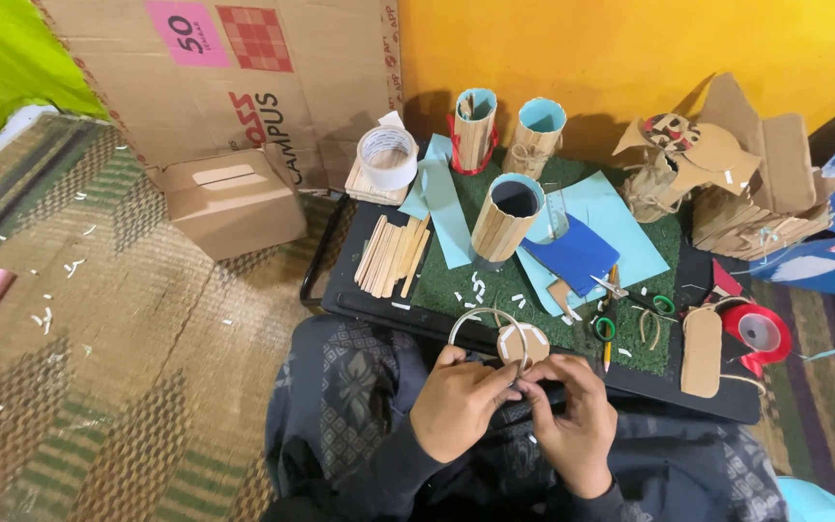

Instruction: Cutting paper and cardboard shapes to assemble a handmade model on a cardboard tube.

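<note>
My left hand (456, 401) and my right hand (572, 416) meet over my lap at the near edge of a black tray (340, 280). Together they pinch a small cardboard disc (522, 343) with a thin wire or string loop (471, 319) arching up from it. My fingertips press together on something small and dark between them; what it is I cannot tell. Just beyond stands a tube of wooden sticks (504, 217) on a green mat (533, 290).
Loose wooden sticks (393, 256), a white tape roll (387, 157), two more stick tubes (475, 128), blue paper (582, 251), green-handled scissors (630, 300), red tape (758, 333) and cardboard pieces (727, 184) crowd the tray. A small cardboard box (234, 203) sits left on the woven mat.
</note>
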